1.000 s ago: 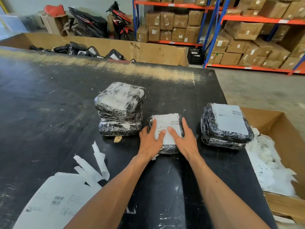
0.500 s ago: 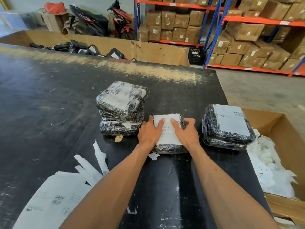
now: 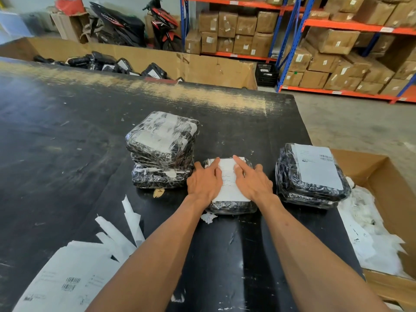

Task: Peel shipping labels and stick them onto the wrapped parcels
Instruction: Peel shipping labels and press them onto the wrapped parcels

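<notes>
A small parcel (image 3: 231, 207) in black wrap lies on the black table (image 3: 67, 143), with a white shipping label (image 3: 228, 176) on its top. My left hand (image 3: 204, 180) lies flat on the label's left side, fingers spread. My right hand (image 3: 252, 180) presses the label's right side, its index finger stretched to the far edge. Left of it stands a stack of wrapped parcels (image 3: 161, 149) without a shipping label on top. On the right sits another stack (image 3: 311, 176) whose top parcel bears a white label (image 3: 316, 165).
A sheet of labels (image 3: 65, 280) and torn backing strips (image 3: 122, 233) lie at the near left. An open cardboard box (image 3: 396, 190) of crumpled backing paper stands right of the table. A big cardboard bin (image 3: 202, 66) with parcels lies beyond the far edge; shelves of cartons behind.
Both hands have slid away from me along the label, toward its far edge, smoothing it onto the middle parcel. The stacks have not moved.
</notes>
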